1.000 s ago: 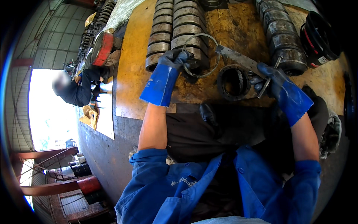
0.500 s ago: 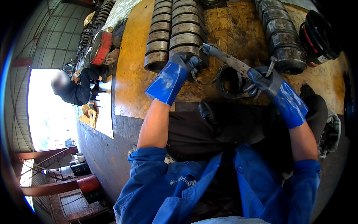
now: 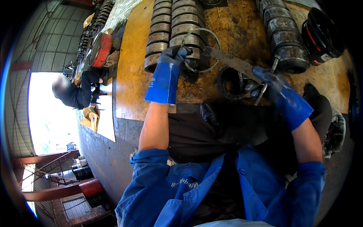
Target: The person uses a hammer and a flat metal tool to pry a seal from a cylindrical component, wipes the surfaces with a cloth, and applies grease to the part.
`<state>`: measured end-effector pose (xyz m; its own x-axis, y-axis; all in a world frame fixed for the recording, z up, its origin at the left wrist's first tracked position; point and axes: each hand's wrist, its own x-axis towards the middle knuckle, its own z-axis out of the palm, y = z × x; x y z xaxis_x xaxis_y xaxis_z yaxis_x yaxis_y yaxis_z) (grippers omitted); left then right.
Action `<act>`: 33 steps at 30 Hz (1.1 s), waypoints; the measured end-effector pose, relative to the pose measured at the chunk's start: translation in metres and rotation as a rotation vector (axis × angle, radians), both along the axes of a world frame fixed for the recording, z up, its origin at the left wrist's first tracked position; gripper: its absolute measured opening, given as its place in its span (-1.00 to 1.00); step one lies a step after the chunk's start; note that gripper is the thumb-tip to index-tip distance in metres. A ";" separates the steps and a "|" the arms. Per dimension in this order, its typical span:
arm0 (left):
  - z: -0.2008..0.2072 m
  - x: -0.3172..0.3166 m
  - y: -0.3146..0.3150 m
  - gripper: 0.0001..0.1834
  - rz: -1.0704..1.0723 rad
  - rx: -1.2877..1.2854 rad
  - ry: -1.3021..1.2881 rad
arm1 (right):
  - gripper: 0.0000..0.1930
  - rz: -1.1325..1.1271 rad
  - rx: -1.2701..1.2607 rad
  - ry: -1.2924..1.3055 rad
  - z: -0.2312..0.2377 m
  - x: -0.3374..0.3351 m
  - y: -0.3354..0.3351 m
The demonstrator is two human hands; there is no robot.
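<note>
Near the desk's (image 3: 132,68) front edge, the left hand (image 3: 174,55) has its grip clamped on a thin wire ring (image 3: 200,49) beside stacked metal rings (image 3: 166,26). The right hand (image 3: 270,81) grips a flat metal bar (image 3: 230,62) over a dark ring (image 3: 231,82).

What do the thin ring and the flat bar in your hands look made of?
Thin ring: probably steel wire or band, grey with bright glints. Flat bar: looks like bare metal, dull grey with a worn, stained surface. The grime leaves the exact alloy open.

The stained yellow surface (image 3: 132,75) carries rows of ribbed metal cylinders (image 3: 172,26), a dark flanged ring (image 3: 230,81), and black buckets (image 3: 321,36).
</note>
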<state>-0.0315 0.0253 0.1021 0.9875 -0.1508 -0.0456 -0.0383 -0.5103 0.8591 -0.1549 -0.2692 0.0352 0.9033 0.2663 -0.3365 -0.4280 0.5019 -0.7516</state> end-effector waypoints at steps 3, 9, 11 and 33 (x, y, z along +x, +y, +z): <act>-0.017 0.012 0.009 -0.71 -0.003 -0.095 -0.002 | -0.48 -0.013 0.097 0.155 0.009 0.001 0.015; -0.024 0.014 0.002 -0.70 0.003 -0.227 -0.122 | -0.65 -0.128 0.360 0.439 -0.006 0.015 0.025; -0.022 0.012 0.002 -0.70 -0.033 -0.174 -0.152 | -0.65 -0.130 0.377 0.469 -0.011 0.021 0.021; -0.004 0.022 0.022 -0.72 -0.014 -0.499 -0.146 | -0.42 -0.185 -0.238 0.039 0.026 0.008 -0.011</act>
